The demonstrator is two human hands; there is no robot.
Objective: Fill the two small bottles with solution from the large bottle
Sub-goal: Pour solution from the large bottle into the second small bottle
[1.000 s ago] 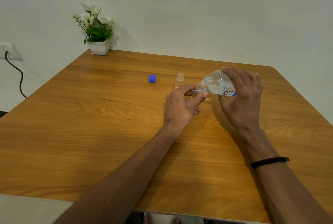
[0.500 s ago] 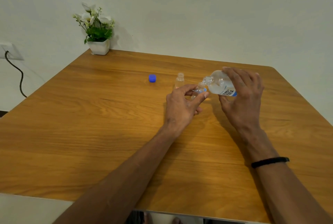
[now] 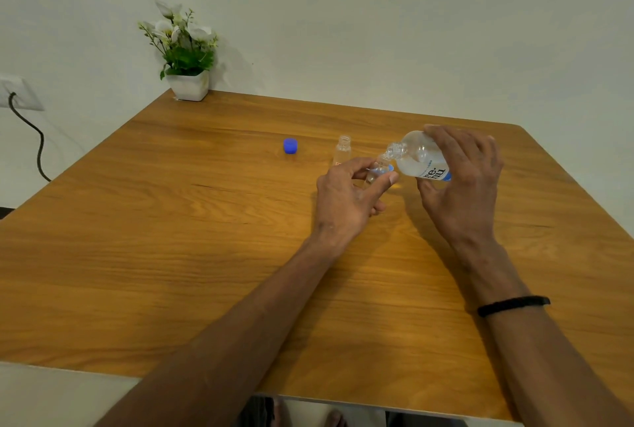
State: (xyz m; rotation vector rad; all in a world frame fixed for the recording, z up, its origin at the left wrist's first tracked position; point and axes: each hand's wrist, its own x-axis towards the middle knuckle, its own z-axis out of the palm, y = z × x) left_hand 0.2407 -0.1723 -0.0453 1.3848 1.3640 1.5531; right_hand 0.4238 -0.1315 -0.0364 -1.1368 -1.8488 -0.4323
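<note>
Nearest me, both forearms reached out over the wooden counter (image 3: 171, 272), the right wrist wearing a black band (image 3: 513, 305). My left hand (image 3: 346, 200) was curled round a small bottle (image 3: 375, 175), thumb and fingers pinching it near its neck and holding it just off or on the counter; I could not tell which. My right hand (image 3: 463, 183) gripped the large bottle (image 3: 419, 158), tipped almost flat with its open mouth right at the small bottle's mouth. I judged pouring was under way into this first one. Just beyond stood the second small bottle (image 3: 342, 152), upright, uncapped, apparently empty. Further left lay a blue cap (image 3: 290, 146), and at the far corner a potted plant (image 3: 183, 56). The risk, as I saw it: the narrow neck could overflow if the large bottle tipped further, or a slight wobble could send solution over my fingers (image 3: 389, 181) and the counter.
</note>
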